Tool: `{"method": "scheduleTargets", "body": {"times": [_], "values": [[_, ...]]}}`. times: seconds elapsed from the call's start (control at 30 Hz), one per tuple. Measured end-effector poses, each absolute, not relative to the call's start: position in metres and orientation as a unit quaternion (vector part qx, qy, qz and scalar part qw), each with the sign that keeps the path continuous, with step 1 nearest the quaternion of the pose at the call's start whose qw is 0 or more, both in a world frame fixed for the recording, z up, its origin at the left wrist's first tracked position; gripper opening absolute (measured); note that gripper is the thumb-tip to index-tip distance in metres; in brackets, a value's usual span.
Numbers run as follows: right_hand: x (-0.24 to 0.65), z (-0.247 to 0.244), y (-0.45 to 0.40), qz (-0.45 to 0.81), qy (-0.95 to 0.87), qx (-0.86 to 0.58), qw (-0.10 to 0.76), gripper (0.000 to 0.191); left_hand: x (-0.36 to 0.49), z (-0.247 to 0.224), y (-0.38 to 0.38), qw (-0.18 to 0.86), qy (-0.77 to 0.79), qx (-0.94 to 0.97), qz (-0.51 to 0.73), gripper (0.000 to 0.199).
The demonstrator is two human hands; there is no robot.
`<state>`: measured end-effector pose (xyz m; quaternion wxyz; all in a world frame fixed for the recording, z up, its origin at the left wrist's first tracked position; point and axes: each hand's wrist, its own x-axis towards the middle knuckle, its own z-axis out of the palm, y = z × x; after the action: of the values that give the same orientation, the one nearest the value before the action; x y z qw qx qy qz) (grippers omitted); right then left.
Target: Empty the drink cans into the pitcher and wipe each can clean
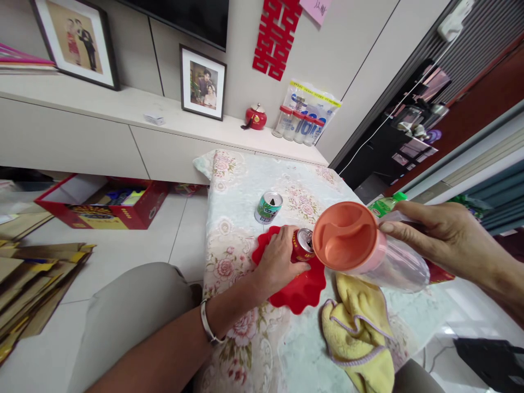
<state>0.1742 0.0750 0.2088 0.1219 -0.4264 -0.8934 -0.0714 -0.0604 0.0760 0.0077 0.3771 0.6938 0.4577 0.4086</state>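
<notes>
My left hand (280, 262) is wrapped around a red drink can (302, 246), its silver top with the tab facing up. That can is over a red scalloped plate (301, 295). In my right hand (442, 234) is the handle of a clear plastic pitcher (393, 265) with an orange lid (345, 236). The pitcher is tilted nearly on its side, its lid end close to the red can. Behind the plate stands a small green and white can (269, 207) with an opening in its top. A yellow cloth (358, 333) lies crumpled below the pitcher.
A floral tablecloth (229, 218) covers the table. Behind the pitcher is a green-capped bottle (387, 204). On the cabinet (164, 128) are framed photos, a red pot (256, 117) and red-lidded jars (298, 125). A red box (102, 202) and flattened cardboard (36, 289) lie left.
</notes>
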Motion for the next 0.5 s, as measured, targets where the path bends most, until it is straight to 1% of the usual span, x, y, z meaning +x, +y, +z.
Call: {"method": "scheduleTargets", "body": {"times": [0.5], "values": [[0.1732, 0.2089, 0.0749, -0.071, -0.891, -0.429, 0.126, 0.045, -0.0607, 0.0092, 0.0757, 0.374, 0.462, 0.695, 0.403, 0.061]]}}
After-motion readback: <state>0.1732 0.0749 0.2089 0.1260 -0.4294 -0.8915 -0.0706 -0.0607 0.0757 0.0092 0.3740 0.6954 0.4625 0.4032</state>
